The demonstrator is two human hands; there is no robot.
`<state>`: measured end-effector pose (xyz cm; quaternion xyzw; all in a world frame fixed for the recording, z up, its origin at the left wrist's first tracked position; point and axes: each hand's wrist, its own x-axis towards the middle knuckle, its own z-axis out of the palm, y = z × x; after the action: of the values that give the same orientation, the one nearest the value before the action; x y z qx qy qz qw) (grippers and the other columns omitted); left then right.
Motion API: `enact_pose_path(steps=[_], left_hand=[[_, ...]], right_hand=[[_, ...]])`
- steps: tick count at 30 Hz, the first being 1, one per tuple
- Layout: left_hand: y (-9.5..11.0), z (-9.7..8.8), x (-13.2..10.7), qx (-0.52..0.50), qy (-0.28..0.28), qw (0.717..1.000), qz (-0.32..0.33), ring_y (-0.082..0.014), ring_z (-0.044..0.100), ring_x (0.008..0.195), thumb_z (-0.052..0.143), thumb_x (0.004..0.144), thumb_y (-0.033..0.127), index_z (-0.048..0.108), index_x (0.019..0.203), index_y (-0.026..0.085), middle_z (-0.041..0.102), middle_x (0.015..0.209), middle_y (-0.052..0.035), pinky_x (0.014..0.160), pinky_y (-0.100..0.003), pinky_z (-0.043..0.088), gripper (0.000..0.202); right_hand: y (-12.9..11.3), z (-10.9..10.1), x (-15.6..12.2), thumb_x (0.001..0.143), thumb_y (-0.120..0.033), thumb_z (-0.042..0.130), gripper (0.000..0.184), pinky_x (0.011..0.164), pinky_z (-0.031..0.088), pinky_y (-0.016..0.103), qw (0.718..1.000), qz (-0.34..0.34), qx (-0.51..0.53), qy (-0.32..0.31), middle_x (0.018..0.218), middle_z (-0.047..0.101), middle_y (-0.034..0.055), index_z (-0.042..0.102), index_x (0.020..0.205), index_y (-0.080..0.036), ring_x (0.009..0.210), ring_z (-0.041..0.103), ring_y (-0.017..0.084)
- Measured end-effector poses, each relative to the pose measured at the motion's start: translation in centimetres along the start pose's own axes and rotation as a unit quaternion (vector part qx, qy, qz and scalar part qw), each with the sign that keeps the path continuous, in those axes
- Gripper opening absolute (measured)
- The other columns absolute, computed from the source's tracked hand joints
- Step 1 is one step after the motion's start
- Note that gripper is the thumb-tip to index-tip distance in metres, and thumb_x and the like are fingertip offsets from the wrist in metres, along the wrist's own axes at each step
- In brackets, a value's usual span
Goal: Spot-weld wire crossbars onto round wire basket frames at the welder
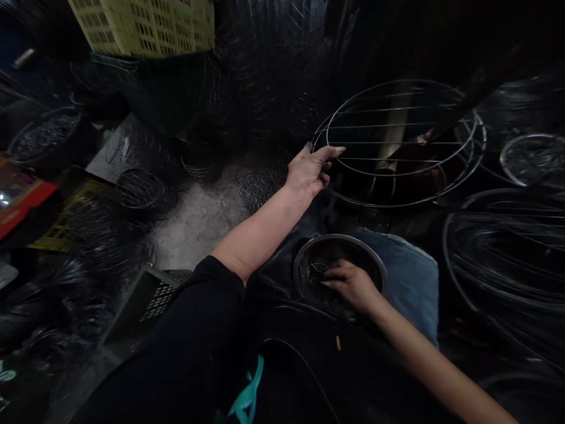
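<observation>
Basically, from the head cam, the left hand [306,172] reaches out right, fingers pressed together and laid over the edge of a big round silver wire rack [397,144], maybe to steady it, though I can't tell if it's gripping. The right hand [353,285], fingers slightly spread, dips into a shiny round steel bowl [339,237], sitting near against blue denim fabric [401,277], handy within reach. Dark wire rings [498,259] pile up on the right.

smooth bright metal wire frame [397,81]; glossy metal bowl [342,237]; matt yellow plastic crate [141,26]; rough grey concrete floor [198,224]; worn blue denim cloth [408,282]
</observation>
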<state>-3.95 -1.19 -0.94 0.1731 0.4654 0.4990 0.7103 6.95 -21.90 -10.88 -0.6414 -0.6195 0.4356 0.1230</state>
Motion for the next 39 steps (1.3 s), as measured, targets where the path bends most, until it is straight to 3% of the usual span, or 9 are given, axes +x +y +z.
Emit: enact_pose_path(steps=[3,6,11,15,21,25,31,35,39], left_hand=[[0.3,0.4,-0.2,-0.005,-0.006,1.000,-0.006,-0.0073,0.045,0.057,0.081,0.067,0.005,0.062,0.116,0.018,0.056,0.071,0.0030,0.048,-0.019,0.021,0.055],[0.5,0.8,0.1,-0.005,-0.015,1.000,-0.010,-0.0066,0.046,0.055,0.081,0.064,0.005,0.063,0.100,0.021,0.054,0.067,0.0053,0.049,-0.018,0.022,0.043],[0.2,1.4,0.4,0.002,-0.013,1.000,-0.022,-0.0051,0.046,0.054,0.085,0.053,0.005,0.059,0.085,0.020,0.055,0.065,0.0064,0.048,-0.017,0.022,0.044],[-0.1,1.5,0.3,0.014,-0.021,0.999,-0.021,-0.0055,0.046,0.054,0.082,0.048,0.005,0.056,0.083,0.020,0.056,0.066,0.0068,0.047,-0.017,0.022,0.046],[0.2,1.3,0.6,0.016,0.005,1.000,-0.001,-0.0063,0.047,0.054,0.081,0.044,0.009,0.054,0.080,0.020,0.053,0.065,0.0072,0.045,-0.018,0.023,0.046],[0.7,1.3,0.6,0.019,0.009,1.000,0.010,-0.0058,0.047,0.054,0.082,0.044,0.008,0.057,0.088,0.020,0.053,0.066,0.0079,0.045,-0.018,0.025,0.052],[0.7,1.5,0.2,0.030,0.001,0.999,0.037,-0.0058,0.046,0.053,0.082,0.046,0.010,0.061,0.109,0.021,0.055,0.067,0.0076,0.045,-0.018,0.025,0.067],[0.7,1.7,0.1,0.033,0.002,0.999,0.039,-0.0067,0.047,0.055,0.082,0.047,0.012,0.060,0.111,0.021,0.053,0.065,0.0079,0.045,-0.018,0.025,0.069],[0.9,1.7,0.5,0.030,0.005,0.998,0.048,-0.0071,0.047,0.055,0.084,0.046,0.013,0.060,0.105,0.020,0.053,0.065,0.0077,0.046,-0.019,0.025,0.064]], right_hand=[[1.2,-3.3,-1.5,0.066,-0.036,0.079,0.019,0.070,0.055,0.032,0.973,0.061,0.215,0.060,0.075,0.071,0.0041,0.076,0.076,-0.020,0.070,0.068,0.020],[2.1,-7.1,-3.4,0.062,-0.049,0.085,0.041,0.049,0.050,0.027,0.911,0.126,0.379,0.106,0.064,0.069,0.0031,0.072,0.085,-0.018,0.051,0.061,0.016],[4.5,-11.6,-4.3,0.045,-0.047,0.095,0.057,0.040,0.049,0.024,0.849,0.132,0.441,0.259,0.074,0.074,0.0042,0.062,0.084,-0.021,0.050,0.067,0.018],[6.5,-10.8,-3.7,0.053,-0.055,0.089,0.053,0.048,0.056,0.028,0.854,0.104,0.319,0.399,0.064,0.070,0.0018,0.065,0.085,-0.020,0.050,0.066,0.018],[7.4,-7.6,-3.9,0.049,-0.051,0.089,0.059,0.056,0.059,0.032,0.835,0.135,0.322,0.425,0.073,0.075,0.0043,0.069,0.094,-0.018,0.059,0.070,0.021],[5.9,-9.9,-3.7,0.047,-0.048,0.091,0.050,0.050,0.055,0.029,0.845,0.144,0.320,0.403,0.063,0.072,0.0047,0.075,0.082,-0.017,0.054,0.066,0.019],[-1.1,-15.1,-0.4,0.041,-0.042,0.098,0.051,0.046,0.054,0.026,0.815,0.022,0.472,0.336,0.063,0.072,0.0057,0.076,0.080,-0.017,0.052,0.067,0.018],[-4.4,-15.9,2.6,0.047,-0.038,0.095,0.045,0.040,0.050,0.023,0.801,-0.012,0.453,0.392,0.061,0.071,0.0034,0.078,0.082,-0.016,0.041,0.058,0.012],[-4.6,-15.3,4.7,0.058,-0.041,0.090,0.043,0.033,0.040,0.020,0.811,-0.030,0.424,0.401,0.062,0.071,0.0036,0.079,0.089,-0.014,0.037,0.052,0.009]])
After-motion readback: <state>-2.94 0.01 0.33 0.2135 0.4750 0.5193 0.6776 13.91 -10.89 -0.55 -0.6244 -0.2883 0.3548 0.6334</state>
